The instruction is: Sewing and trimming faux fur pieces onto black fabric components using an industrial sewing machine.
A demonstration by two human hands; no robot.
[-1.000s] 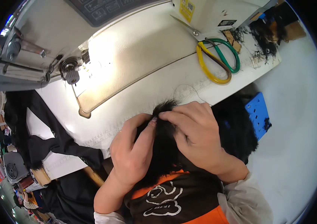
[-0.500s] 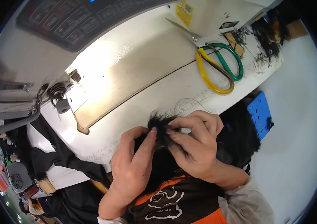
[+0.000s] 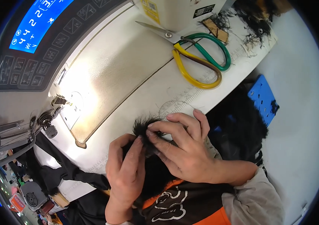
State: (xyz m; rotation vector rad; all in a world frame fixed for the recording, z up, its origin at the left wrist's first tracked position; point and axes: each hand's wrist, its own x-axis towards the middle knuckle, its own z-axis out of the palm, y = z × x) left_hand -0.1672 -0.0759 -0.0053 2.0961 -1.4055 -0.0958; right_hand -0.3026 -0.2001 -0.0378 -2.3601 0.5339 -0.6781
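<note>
Both my hands meet in the middle of the view over a piece of black fur fabric (image 3: pixel 143 125), whose long hairs stick up past my fingertips. My left hand (image 3: pixel 126 172) pinches its edge between thumb and fingers. From the other side my right hand (image 3: pixel 187 152) grips the same tuft with thumb and index finger, its outer fingers raised. The rest of the piece hangs below my hands toward my lap, partly hidden by them. Just beyond lies the white sewing machine bed (image 3: pixel 129 107).
Large scissors (image 3: pixel 215 79) with one yellow and one green handle lie on the bed. A needle and presser area (image 3: pixel 56 107) is lit at left. More black fur (image 3: pixel 238 127) and a blue board (image 3: pixel 261 99) are at right. Black cloth (image 3: pixel 62 172) lies at left; thread scraps (image 3: pixel 255 30) lie far right.
The view has shifted, bringing the machine's lit blue screen in at upper left. My hands keep their pinch on the fur, with the right hand's outer fingers lifted more.
</note>
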